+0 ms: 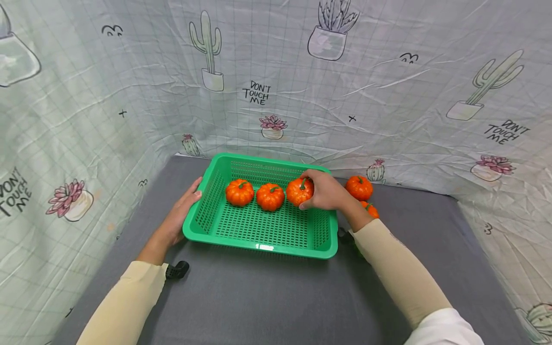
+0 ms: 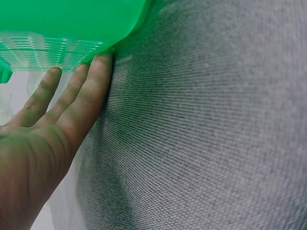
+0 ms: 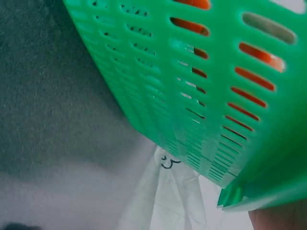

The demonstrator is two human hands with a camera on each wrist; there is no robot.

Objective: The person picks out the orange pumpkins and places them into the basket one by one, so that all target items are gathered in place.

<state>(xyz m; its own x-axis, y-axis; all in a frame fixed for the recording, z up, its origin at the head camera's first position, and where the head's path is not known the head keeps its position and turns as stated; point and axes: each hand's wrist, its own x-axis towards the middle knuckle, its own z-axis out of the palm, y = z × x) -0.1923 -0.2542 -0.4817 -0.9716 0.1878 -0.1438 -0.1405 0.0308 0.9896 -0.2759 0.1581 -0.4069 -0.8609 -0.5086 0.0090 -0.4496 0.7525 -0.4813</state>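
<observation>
A green plastic basket (image 1: 241, 241) with slotted walls sits on the grey table. My left hand (image 1: 180, 215) lies against its left side, and in the left wrist view the straight fingers (image 2: 88, 93) touch the slotted wall from outside. Reaching over the right rim, my right hand (image 1: 327, 190) grips a small orange pumpkin (image 1: 297, 192) between thumb and fingers, inside the basket. Left of it, a second pumpkin (image 1: 270, 197) and a third pumpkin (image 1: 239, 193) stand in a row, stems up. The right wrist view shows mostly the basket's slotted side (image 3: 192, 96), with orange behind the slots.
Outside the basket on the right, an orange pumpkin (image 1: 359, 188) stands near the back, with another pumpkin (image 1: 372, 210) partly hidden by my right forearm. Something green peeks out beneath that forearm. A cactus-print cloth (image 1: 302, 105) hangs round the back and sides of the table.
</observation>
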